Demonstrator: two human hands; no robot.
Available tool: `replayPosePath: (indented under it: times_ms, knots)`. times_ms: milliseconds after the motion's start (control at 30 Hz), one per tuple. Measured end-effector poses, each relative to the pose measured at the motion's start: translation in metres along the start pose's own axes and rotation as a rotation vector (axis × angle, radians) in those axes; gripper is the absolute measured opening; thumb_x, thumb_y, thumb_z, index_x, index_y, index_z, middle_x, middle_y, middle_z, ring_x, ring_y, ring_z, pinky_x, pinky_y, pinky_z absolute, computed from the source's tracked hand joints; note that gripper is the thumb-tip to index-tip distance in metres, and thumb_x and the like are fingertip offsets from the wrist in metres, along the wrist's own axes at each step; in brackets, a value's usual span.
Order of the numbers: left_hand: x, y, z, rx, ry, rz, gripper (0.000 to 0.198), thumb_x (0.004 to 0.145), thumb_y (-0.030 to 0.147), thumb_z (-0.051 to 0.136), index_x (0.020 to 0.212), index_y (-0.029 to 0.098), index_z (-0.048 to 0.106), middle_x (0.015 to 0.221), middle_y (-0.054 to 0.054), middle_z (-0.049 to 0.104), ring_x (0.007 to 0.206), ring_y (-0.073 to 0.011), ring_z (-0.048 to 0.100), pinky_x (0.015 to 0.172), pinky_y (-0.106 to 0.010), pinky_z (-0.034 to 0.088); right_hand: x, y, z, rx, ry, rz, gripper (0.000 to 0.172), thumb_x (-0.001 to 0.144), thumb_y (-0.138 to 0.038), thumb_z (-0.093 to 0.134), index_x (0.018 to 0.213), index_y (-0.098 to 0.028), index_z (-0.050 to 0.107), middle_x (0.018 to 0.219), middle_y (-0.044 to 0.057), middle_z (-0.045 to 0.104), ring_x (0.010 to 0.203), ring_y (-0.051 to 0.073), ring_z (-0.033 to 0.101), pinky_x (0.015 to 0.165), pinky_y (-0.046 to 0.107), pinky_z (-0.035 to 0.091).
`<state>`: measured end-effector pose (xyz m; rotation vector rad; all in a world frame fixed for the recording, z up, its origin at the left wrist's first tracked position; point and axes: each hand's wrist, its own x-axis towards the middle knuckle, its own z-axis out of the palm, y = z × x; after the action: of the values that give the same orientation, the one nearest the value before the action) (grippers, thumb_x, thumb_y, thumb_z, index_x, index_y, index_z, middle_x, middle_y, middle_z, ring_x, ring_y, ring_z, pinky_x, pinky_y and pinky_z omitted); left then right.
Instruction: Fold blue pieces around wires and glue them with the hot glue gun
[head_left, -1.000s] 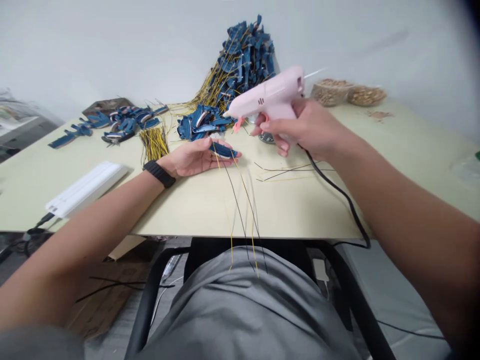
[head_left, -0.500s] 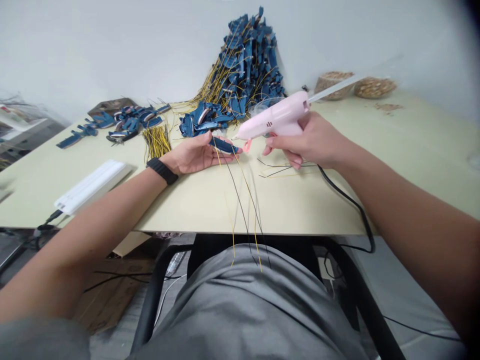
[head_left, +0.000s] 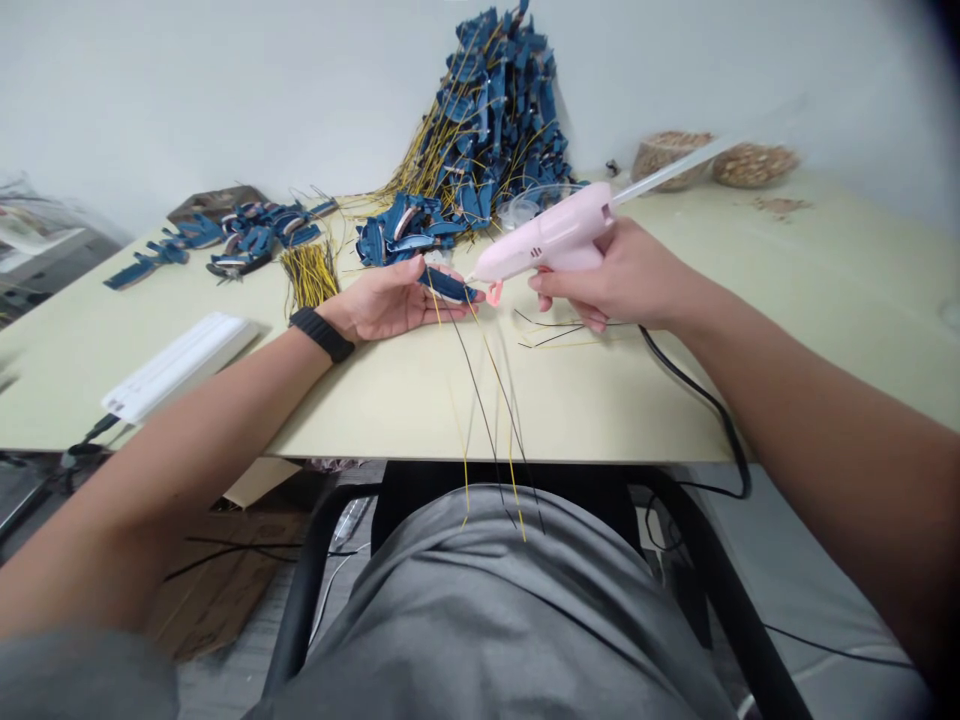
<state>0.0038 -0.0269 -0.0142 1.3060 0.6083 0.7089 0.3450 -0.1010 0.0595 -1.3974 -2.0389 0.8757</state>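
My left hand [head_left: 394, 303], palm up, holds a small dark blue fabric-covered piece [head_left: 448, 285] across its fingers, with the thumb at its left end. Yellow and black wires [head_left: 480, 390] trail from that piece over the table edge to my lap. My right hand [head_left: 611, 280] is wrapped round the handle of a pale pink glue gun [head_left: 544, 240], a clear glue stick [head_left: 667, 172] jutting from its back. The nozzle points left, at the right end of the blue piece; whether it touches I cannot tell.
Behind my hands rises a tall heap of blue pieces with wires [head_left: 499, 130]. At left lie more blue pieces [head_left: 255, 235], a bundle of yellow and black wires [head_left: 310, 275] and a white power strip [head_left: 184, 365]. Loose wires [head_left: 559, 330] lie under my right hand. Two bowls [head_left: 754, 165] stand behind.
The glue gun's nozzle has come slightly closer to the blue piece. My left hand keeps its hold, and the whole view has shifted a little.
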Motion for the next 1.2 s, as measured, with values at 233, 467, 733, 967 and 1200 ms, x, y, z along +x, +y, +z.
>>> replayPosePath:
  times_ms: [233, 467, 733, 967, 1200]
  knots:
    - [0.005, -0.006, -0.017, -0.015, -0.063, 0.049, 0.078, 0.084, 0.076, 0.120, 0.127, 0.017, 0.092, 0.150, -0.023, 0.097, 0.149, -0.0446, 0.091, 0.156, -0.074, 0.049, 0.006, 0.004, 0.006, 0.089, 0.074, 0.004, 0.014, 0.102, -0.017, 0.093, 0.094, -0.024, 0.083, 0.073, 0.004, 0.078, 0.051, 0.018, 0.060, 0.046, 0.034, 0.049]
    - [0.006, -0.007, -0.020, -0.031, -0.076, 0.035, 0.082, 0.083, 0.083, 0.120, 0.125, 0.018, 0.096, 0.152, -0.023, 0.096, 0.146, -0.0429, 0.093, 0.154, -0.071, 0.053, 0.006, 0.008, 0.005, 0.054, 0.058, -0.012, 0.018, 0.102, -0.028, 0.101, 0.096, -0.023, 0.084, 0.082, 0.008, 0.080, 0.055, 0.020, 0.063, 0.049, 0.037, 0.058]
    - [0.005, -0.005, -0.017, -0.041, -0.084, 0.040, 0.075, 0.081, 0.072, 0.124, 0.125, 0.018, 0.098, 0.150, -0.021, 0.097, 0.146, -0.0400, 0.093, 0.152, -0.067, 0.057, 0.007, 0.009, 0.005, 0.072, 0.059, -0.028, 0.027, 0.099, -0.024, 0.104, 0.092, -0.025, 0.078, 0.084, 0.006, 0.081, 0.050, 0.016, 0.058, 0.043, 0.035, 0.053]
    - [0.005, -0.005, -0.015, -0.051, -0.088, 0.044, 0.071, 0.084, 0.069, 0.124, 0.125, 0.017, 0.097, 0.145, -0.019, 0.099, 0.143, -0.0393, 0.094, 0.155, -0.071, 0.053, 0.007, 0.009, 0.004, 0.056, 0.055, -0.023, 0.021, 0.099, -0.023, 0.099, 0.090, -0.025, 0.080, 0.084, 0.006, 0.083, 0.052, 0.017, 0.059, 0.044, 0.034, 0.051]
    - [0.005, -0.005, -0.014, -0.032, -0.072, 0.054, 0.072, 0.087, 0.070, 0.121, 0.127, 0.016, 0.096, 0.148, -0.022, 0.097, 0.146, -0.0420, 0.093, 0.155, -0.073, 0.052, 0.006, 0.006, 0.003, 0.069, 0.054, 0.006, 0.026, 0.099, -0.019, 0.098, 0.085, -0.024, 0.077, 0.082, 0.006, 0.083, 0.048, 0.014, 0.057, 0.045, 0.032, 0.048]
